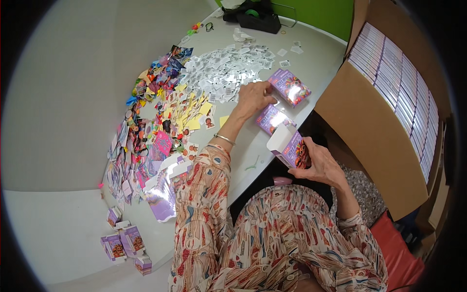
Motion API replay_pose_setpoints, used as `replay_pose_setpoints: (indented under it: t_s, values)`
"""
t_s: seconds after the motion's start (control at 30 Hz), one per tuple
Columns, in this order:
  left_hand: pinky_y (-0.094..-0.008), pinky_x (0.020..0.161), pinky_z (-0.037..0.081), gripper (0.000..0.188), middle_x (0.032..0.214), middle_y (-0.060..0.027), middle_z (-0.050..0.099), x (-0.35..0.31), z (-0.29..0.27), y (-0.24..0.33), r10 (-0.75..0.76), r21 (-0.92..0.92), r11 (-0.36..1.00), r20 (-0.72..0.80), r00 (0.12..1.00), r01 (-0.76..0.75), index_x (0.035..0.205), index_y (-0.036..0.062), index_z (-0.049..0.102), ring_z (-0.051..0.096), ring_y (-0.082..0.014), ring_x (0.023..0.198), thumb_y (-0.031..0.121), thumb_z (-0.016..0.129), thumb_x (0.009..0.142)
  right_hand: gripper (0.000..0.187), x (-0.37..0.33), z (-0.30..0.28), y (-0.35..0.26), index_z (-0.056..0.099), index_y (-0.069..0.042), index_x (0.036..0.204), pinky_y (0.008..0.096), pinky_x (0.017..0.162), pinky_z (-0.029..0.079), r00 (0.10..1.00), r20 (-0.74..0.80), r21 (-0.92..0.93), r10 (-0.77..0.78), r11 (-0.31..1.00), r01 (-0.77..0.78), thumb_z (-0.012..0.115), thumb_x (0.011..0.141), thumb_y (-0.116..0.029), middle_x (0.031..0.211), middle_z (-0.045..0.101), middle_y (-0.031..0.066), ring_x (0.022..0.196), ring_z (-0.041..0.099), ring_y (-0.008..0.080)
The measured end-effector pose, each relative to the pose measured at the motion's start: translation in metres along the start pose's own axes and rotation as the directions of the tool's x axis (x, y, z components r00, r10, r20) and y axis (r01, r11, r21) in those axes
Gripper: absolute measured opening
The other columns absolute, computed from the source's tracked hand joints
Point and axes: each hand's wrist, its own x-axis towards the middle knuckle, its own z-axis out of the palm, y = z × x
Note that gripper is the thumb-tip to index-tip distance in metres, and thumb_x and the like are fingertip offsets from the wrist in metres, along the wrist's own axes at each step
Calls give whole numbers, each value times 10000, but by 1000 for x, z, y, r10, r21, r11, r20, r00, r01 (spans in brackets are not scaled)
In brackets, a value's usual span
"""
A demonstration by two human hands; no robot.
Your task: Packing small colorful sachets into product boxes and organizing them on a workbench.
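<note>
My right hand [321, 163] grips an upright small purple carton [293, 152] printed with a colourful picture. Its white top flaps stand up and its top end is open. My left hand [255, 97] is over the table at the right edge of a pile of small white printed slips [226, 73]. Its fingers are bent, with thumb and forefinger apart, and I see nothing held between them. Just right of those fingertips lie stacked purple cartons [290, 87], and nearer me another purple carton [273, 119] lies flat.
Left of the slips spread yellow cards [192, 113], mixed small colourful toys [151, 87] and bagged pieces [127, 160]. Flattened purple cartons [163, 200] lie nearer. Several small cartons [131, 239] stand at lower left. A tape dispenser [258, 19] sits far back. A cardboard box [374, 136] of packed cartons stands right.
</note>
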Motion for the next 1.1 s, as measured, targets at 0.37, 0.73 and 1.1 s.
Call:
replay_pose_setpoints:
  t_s: [0.37, 0.73, 1.1]
  values:
    - [-377, 630, 505, 191, 702, -92, 671, -10, 5, -32, -71, 81, 994, -108, 992, 80, 756, 73, 683, 648, -273, 675, 254, 645, 710, 684, -2, 4, 5, 437, 6, 1103, 433, 709, 462, 997, -75, -32, 2, 999, -5, 779, 641, -365, 842, 585, 216, 806, 588, 407]
    - [-403, 727, 519, 156, 780, -60, 688, -1, -5, -13, -108, 123, 988, 163, 981, 89, 801, 133, 687, 666, -281, 800, 241, 708, 691, 660, 19, 2, 3, 439, 20, 1078, 427, 678, 482, 990, -140, -178, -11, 984, -15, 768, 664, -376, 799, 599, 211, 767, 607, 388]
    - [-298, 631, 454, 96, 735, -39, 635, -99, -56, 47, 5, -251, 965, -273, 962, -76, 816, 27, 646, 590, -157, 714, 119, 672, 805, 624, 29, 17, -20, 455, 30, 1074, 428, 660, 478, 968, -197, -273, -157, 957, 100, 749, 643, -313, 774, 588, 221, 735, 606, 397]
